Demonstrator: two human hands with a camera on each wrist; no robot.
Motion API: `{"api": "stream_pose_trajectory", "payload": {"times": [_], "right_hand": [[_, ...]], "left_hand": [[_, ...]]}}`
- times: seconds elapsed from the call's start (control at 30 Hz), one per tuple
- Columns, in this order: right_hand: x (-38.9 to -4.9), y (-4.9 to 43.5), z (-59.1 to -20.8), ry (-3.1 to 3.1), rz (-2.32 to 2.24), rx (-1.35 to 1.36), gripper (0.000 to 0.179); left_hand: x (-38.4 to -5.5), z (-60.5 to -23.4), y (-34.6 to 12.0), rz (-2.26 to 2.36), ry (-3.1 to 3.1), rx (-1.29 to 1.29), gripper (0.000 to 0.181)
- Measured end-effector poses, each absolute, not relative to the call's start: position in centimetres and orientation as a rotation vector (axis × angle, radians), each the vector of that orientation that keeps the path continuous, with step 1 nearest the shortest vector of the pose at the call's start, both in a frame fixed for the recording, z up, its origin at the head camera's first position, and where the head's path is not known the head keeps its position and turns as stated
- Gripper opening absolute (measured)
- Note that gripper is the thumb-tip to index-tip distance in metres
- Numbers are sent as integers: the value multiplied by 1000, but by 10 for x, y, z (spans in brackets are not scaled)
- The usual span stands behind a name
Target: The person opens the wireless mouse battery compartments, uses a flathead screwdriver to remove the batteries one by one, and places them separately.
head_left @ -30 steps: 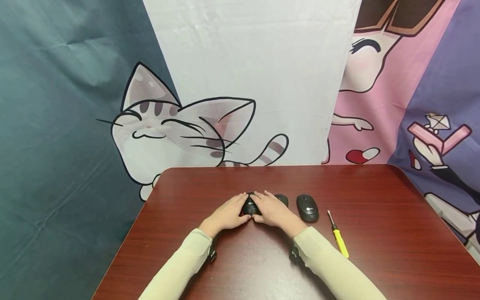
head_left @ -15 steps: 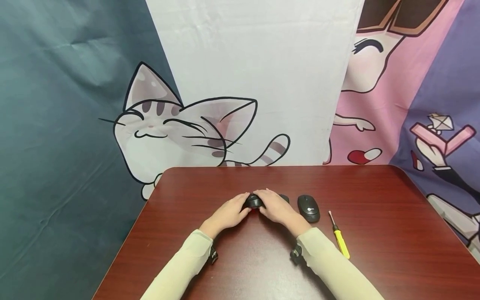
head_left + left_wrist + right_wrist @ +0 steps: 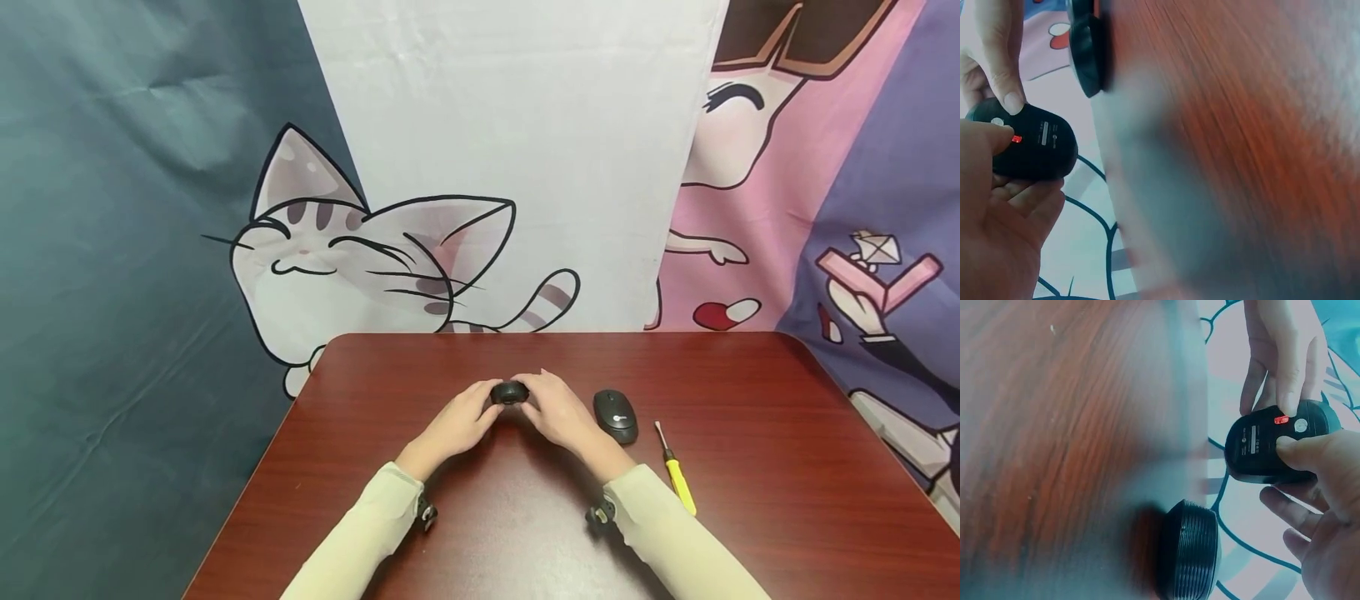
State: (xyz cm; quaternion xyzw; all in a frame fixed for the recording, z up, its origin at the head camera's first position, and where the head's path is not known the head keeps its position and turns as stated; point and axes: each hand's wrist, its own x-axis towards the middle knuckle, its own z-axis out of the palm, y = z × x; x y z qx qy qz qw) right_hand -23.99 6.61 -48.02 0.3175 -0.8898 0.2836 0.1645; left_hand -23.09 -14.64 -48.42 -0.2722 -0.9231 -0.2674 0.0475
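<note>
Black mouse [image 3: 510, 393], left grip [image 3: 456, 421] pinched closed on it, right grip [image 3: 561, 410] likewise (red spot [image 3: 1281, 420] underneath)

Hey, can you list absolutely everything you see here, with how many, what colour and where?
table: 1, reddish brown, across the lower part of the head view
held mouse: 1, black, raised above the table
mouse in the open: 1, black, on the table's right half
other mouse: 1, black, on the table, only partly visible in the left wrist view
screwdriver: 1, yellow handle, far right
cartoon backdrop: 1, green, white, pink and purple, behind the table
wrist devices: 2, black, one per wrist
sleeves: 2, pale cream, on the forearms
left hand: 1, bare, gripping the held mouse
right hand: 1, bare, gripping it too
</note>
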Motion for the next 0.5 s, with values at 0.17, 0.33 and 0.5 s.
{"api": "stream_pose_trajectory", "payload": {"times": [0.17, 0.33, 0.5], "right_hand": [[-231, 68, -477, -2551, 942, 837, 31], [-219, 74, -471, -2558, 1133, 724, 37], [-210, 79, -465, -2544, 1240, 673, 41]], "left_hand": [[-226, -479, -144, -920, -2804, -808, 40], [-217, -472, -141, -1066, -2769, -775, 38], [-208, -464, -136, -1178, -2728, -727, 35]]}}
